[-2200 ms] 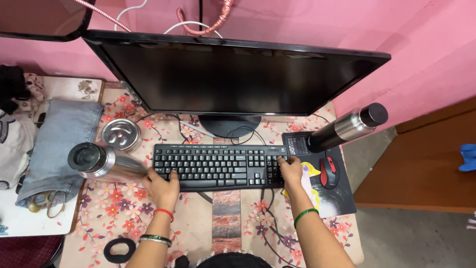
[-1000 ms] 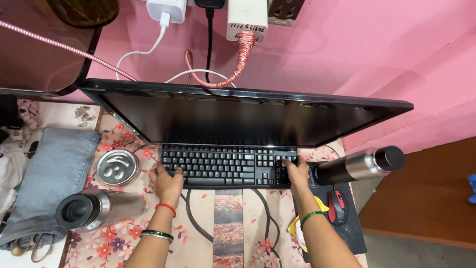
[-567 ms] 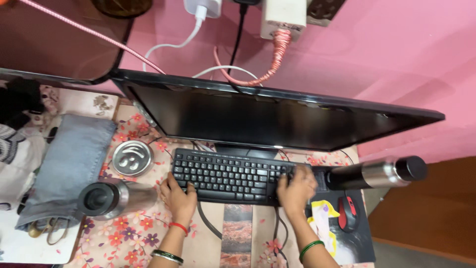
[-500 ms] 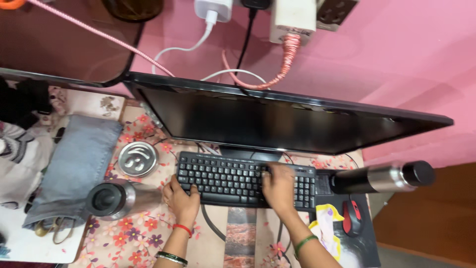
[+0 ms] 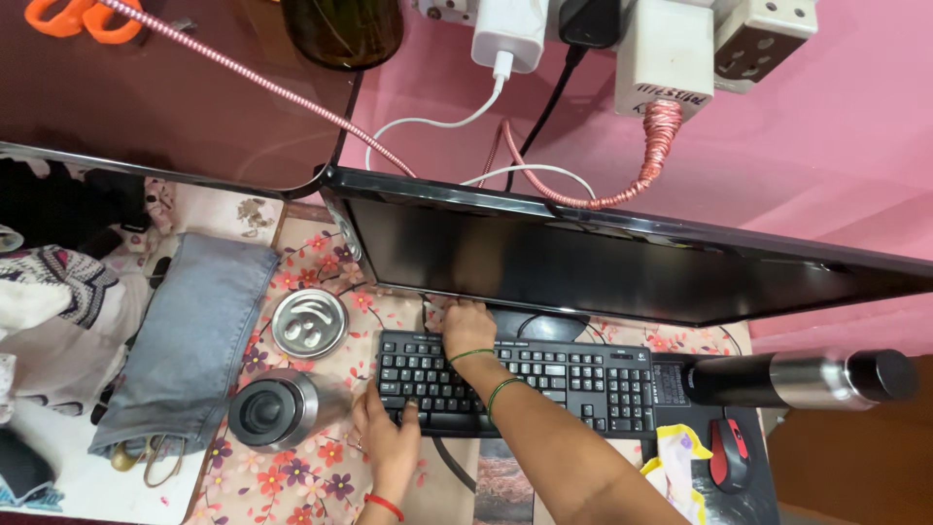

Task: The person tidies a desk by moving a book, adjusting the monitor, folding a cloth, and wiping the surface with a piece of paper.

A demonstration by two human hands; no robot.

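A black keyboard (image 5: 564,379) lies on a flower-patterned table cover below a wide black monitor (image 5: 632,262) with a dark screen. My left hand (image 5: 389,439) rests on the keyboard's front left corner, fingers spread on the keys. My right hand (image 5: 468,327) has crossed over to the left and reaches past the keyboard's back edge. Its fingertips touch the monitor's lower bezel, left of the stand. It holds nothing. Green bangles circle that wrist, and a red band circles the left one.
An open steel flask (image 5: 267,410) and its steel lid (image 5: 309,324) sit left of the keyboard, beside folded grey cloth (image 5: 194,340). At the right are a lying steel bottle (image 5: 807,379), a red-and-black mouse (image 5: 729,452) and a yellow cloth (image 5: 671,462). Plugs and cables (image 5: 661,58) hang on the pink wall.
My right hand left the keyboard's right end and moved left and up to the monitor's lower edge. The view shifted up and left. My left hand stayed at the keyboard's left corner.
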